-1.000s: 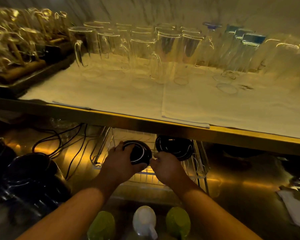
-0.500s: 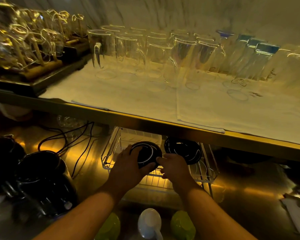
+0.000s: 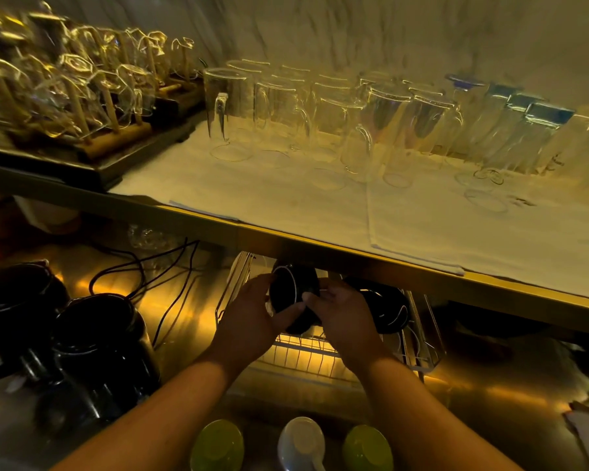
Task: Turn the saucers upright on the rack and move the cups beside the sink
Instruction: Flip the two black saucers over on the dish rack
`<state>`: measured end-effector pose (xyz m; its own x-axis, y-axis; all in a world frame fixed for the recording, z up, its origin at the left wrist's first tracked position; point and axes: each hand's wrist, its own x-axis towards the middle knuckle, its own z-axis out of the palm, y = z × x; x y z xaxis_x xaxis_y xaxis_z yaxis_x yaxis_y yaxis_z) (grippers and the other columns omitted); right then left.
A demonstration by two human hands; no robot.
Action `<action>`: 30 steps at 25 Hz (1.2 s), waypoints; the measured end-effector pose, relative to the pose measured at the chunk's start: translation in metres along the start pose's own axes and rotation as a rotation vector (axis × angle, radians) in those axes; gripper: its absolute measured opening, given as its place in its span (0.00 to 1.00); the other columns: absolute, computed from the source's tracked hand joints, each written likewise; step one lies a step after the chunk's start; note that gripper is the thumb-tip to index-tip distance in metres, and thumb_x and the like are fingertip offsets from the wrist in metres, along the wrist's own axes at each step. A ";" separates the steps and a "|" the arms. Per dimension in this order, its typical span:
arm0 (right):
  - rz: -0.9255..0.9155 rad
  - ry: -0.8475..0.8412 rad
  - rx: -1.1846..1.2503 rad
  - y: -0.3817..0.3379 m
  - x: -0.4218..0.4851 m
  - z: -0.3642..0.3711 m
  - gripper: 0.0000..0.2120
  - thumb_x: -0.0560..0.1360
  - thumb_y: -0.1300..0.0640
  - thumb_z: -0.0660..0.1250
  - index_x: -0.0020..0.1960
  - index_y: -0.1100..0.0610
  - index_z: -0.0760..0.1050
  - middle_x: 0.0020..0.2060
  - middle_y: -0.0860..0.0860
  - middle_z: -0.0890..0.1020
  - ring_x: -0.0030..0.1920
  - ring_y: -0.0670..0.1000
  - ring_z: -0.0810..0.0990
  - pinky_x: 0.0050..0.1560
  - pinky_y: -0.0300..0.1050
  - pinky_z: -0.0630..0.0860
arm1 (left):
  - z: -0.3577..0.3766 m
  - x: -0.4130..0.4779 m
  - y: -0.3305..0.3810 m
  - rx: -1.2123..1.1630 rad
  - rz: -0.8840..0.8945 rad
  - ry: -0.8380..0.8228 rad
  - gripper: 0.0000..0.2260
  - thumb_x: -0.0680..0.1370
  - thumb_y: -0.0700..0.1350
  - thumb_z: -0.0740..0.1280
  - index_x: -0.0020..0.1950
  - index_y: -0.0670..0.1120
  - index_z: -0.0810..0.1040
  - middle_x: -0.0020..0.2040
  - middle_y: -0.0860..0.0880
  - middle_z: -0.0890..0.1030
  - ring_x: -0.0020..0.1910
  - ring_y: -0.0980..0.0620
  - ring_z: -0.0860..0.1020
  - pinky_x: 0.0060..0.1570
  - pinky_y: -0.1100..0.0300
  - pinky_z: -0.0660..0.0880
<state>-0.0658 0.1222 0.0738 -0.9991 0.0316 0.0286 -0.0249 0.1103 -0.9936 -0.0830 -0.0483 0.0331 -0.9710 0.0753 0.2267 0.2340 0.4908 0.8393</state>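
A black saucer [image 3: 295,288] with a thin white rim line stands nearly on edge over the wire rack [image 3: 419,338], under the shelf's front edge. My left hand [image 3: 249,317] grips its left and lower side. My right hand [image 3: 340,314] holds its right side with fingers curled over the rim. A second black saucer [image 3: 388,312] lies in the rack just right of my right hand, partly hidden by it. Two green cups [image 3: 218,447] and a white cup [image 3: 301,443] sit at the bottom edge, between my forearms.
A shelf [image 3: 320,239] covered with white cloth overhangs the rack and carries several upturned glasses [image 3: 381,130]. Two black jars [image 3: 96,351] and black cables [image 3: 164,283] sit left on the steel counter. A wooden glass stand [image 3: 82,96] is at upper left.
The saucer has tipped from lying flat-faced toward me to nearly on edge between both hands. My right hand has moved onto its rim. The view has shifted down and left.
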 end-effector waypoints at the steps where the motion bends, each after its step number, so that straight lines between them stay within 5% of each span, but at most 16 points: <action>1: -0.073 -0.024 -0.097 0.000 -0.002 -0.001 0.11 0.78 0.56 0.68 0.48 0.40 0.81 0.46 0.42 0.86 0.48 0.42 0.84 0.46 0.38 0.81 | -0.002 -0.001 0.000 -0.003 -0.005 0.026 0.28 0.71 0.68 0.71 0.67 0.62 0.67 0.65 0.58 0.73 0.57 0.60 0.75 0.47 0.63 0.75; 7: -0.568 0.029 -0.890 0.020 -0.008 0.000 0.12 0.76 0.57 0.69 0.58 0.45 0.81 0.45 0.45 0.86 0.43 0.44 0.82 0.44 0.34 0.73 | -0.010 -0.014 -0.010 0.208 0.085 0.265 0.34 0.68 0.61 0.77 0.69 0.54 0.66 0.67 0.52 0.71 0.63 0.55 0.70 0.56 0.57 0.73; 11: -0.732 -0.100 -1.288 0.047 -0.004 0.001 0.15 0.69 0.62 0.74 0.54 0.51 0.81 0.41 0.49 0.86 0.39 0.52 0.84 0.38 0.46 0.80 | -0.009 -0.019 -0.010 0.515 0.361 0.034 0.26 0.73 0.51 0.74 0.70 0.55 0.72 0.69 0.52 0.74 0.67 0.51 0.72 0.66 0.54 0.71; 16: -0.746 -0.211 -1.330 0.068 -0.005 -0.004 0.19 0.69 0.60 0.72 0.59 0.50 0.79 0.51 0.49 0.86 0.50 0.51 0.83 0.51 0.49 0.79 | -0.004 -0.023 -0.012 0.634 0.454 -0.143 0.15 0.79 0.48 0.67 0.67 0.56 0.77 0.64 0.52 0.81 0.61 0.51 0.78 0.61 0.54 0.73; 19: -0.762 -0.257 -1.325 0.073 -0.006 -0.006 0.21 0.67 0.59 0.74 0.60 0.50 0.79 0.54 0.49 0.85 0.53 0.50 0.82 0.57 0.48 0.77 | -0.001 -0.025 -0.022 0.785 0.407 -0.278 0.21 0.81 0.45 0.62 0.75 0.54 0.68 0.74 0.50 0.72 0.71 0.49 0.70 0.73 0.52 0.62; 22: -0.769 -0.258 -1.338 0.073 -0.007 -0.007 0.23 0.64 0.59 0.77 0.58 0.53 0.81 0.53 0.52 0.85 0.52 0.53 0.83 0.55 0.50 0.79 | 0.000 -0.021 -0.027 0.904 0.375 -0.352 0.28 0.80 0.39 0.61 0.79 0.52 0.59 0.79 0.49 0.62 0.76 0.49 0.62 0.76 0.52 0.54; 26: -0.756 -0.242 -1.397 0.064 0.001 -0.010 0.25 0.59 0.60 0.81 0.55 0.56 0.83 0.49 0.54 0.87 0.47 0.55 0.85 0.50 0.53 0.81 | 0.004 -0.010 -0.032 0.945 0.393 -0.386 0.30 0.79 0.38 0.63 0.79 0.50 0.58 0.79 0.48 0.62 0.77 0.47 0.62 0.75 0.51 0.54; 30: -0.632 -0.279 -1.437 0.056 0.015 -0.012 0.21 0.68 0.62 0.75 0.60 0.57 0.79 0.53 0.56 0.85 0.51 0.58 0.83 0.51 0.56 0.80 | 0.011 0.007 -0.035 0.946 0.369 -0.390 0.31 0.78 0.37 0.66 0.79 0.50 0.59 0.79 0.47 0.63 0.77 0.47 0.62 0.75 0.51 0.56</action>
<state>-0.0815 0.1407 0.0197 -0.8199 -0.5373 0.1975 -0.5286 0.8431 0.0992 -0.0984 -0.0551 -0.0007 -0.8363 0.5432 0.0743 0.5443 0.8389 -0.0067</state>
